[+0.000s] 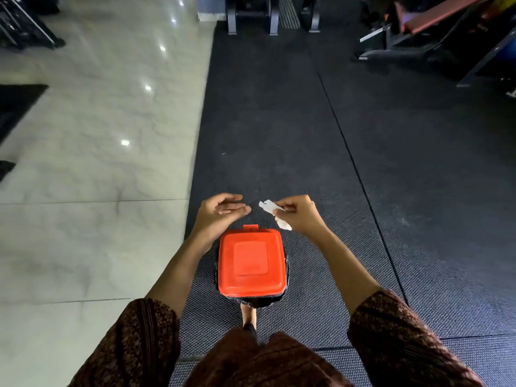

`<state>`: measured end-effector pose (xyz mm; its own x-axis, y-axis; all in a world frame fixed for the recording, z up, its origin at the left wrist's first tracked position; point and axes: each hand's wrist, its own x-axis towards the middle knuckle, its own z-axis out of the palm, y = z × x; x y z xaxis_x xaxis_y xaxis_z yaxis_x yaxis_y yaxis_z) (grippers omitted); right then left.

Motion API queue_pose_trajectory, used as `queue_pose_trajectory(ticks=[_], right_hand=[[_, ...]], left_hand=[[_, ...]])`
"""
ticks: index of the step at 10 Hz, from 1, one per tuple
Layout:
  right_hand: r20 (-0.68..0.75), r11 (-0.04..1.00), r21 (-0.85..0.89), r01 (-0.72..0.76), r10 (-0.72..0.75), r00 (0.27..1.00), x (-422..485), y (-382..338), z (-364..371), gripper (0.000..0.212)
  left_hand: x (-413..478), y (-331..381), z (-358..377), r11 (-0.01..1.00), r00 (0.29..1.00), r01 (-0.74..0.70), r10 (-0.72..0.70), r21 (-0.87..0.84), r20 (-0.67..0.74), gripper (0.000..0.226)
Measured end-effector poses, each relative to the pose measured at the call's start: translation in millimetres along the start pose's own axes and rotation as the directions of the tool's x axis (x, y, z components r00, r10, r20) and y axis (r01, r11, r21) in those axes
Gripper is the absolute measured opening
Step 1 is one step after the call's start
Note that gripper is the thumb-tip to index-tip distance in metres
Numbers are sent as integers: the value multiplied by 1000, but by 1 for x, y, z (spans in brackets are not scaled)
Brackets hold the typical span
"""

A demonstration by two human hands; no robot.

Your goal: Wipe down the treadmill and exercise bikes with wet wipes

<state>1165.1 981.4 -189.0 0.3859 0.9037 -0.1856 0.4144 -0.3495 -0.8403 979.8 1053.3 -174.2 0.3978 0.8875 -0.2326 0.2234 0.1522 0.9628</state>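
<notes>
— Brown patterned sleeves (134,344) fill the near edge of the head view, with a matching garment between them and one foot (248,314) just beyond it on the floor.
— What is in front of the foot?
— A dark container closed by a red lid (251,263), standing on the dark rubber mat (307,121). It sits below and between the two forearms, with a small tab at its far edge.
— And the hands?
— Both are held out over the mat just past the lid's far edge, close together but not touching. The right hand (298,213) pinches a small crumpled white wet wipe (269,206) between thumb and curled fingers. One end of the wipe sticks out left toward the other hand, and another end hangs down nearer the lid. The left hand (220,212) holds nothing. Its fingers are loosely bent, with the fingertips pointing right at the wipe without touching it.
— Where is the gym equipment?
— Well apart from the hands, at the far edge. Dark machine legs (250,15) stand at the far end of the mat, and a red padded bench (435,18) on a dark frame lies far right. It is too dim to tell which machine is which. To the left, a glossy pale tiled floor (97,121) runs alongside the mat, with lights reflected in it.
</notes>
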Motion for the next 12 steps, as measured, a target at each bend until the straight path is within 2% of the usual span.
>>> queue_pose_trajectory(ticks=[5,7,9,11,12], right_hand=[[90,995,26,-100,97,991,35,34,26,18],[141,984,-75,-161,170,975,53,66,46,22],[226,953,-217,-214,262,938,71,89,74,32],[447,942,-295,-158,283,849,82,101,97,49],[428,940,-262,-218,316,847,86,109,100,54]], left_hand=[[37,-41,-3,993,994,108,-108,-38,21,30],[55,-67,-4,986,986,161,-159,-47,49,33],[69,-96,-7,972,972,232,-230,-29,55,30],[80,-113,-15,975,972,220,-222,32,73,42],[84,-118,-18,970,969,242,-241,2,47,41]])
